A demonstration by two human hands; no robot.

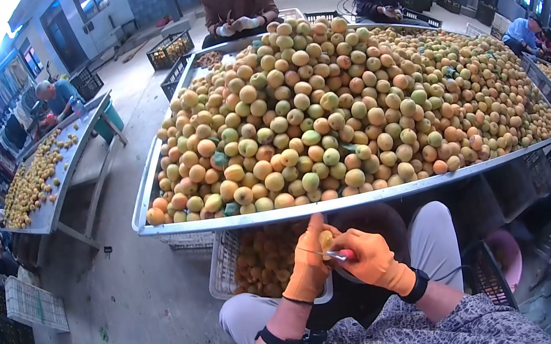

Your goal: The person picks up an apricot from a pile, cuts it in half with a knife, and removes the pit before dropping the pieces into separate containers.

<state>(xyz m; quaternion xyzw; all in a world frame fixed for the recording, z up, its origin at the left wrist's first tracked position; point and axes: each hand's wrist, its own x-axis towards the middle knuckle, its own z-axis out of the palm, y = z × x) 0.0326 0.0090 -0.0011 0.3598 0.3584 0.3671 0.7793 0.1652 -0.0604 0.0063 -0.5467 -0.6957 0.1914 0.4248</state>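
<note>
Both my hands wear orange gloves and meet over my lap, below the table edge. My left hand [308, 266] pinches a small yellow apricot [326, 238] between thumb and fingers. My right hand [370, 258] grips a small knife [339, 254] with a red handle, its blade against the fruit. In front of me a metal tray table [240, 219] carries a big heap of yellow, orange and green apricots [323, 106].
A white crate [221, 267] of cut fruit sits under the table by my left knee. Across the table two seated people handle fruit. A second fruit table [48, 182] stands at the left with another worker. More people sit at the right.
</note>
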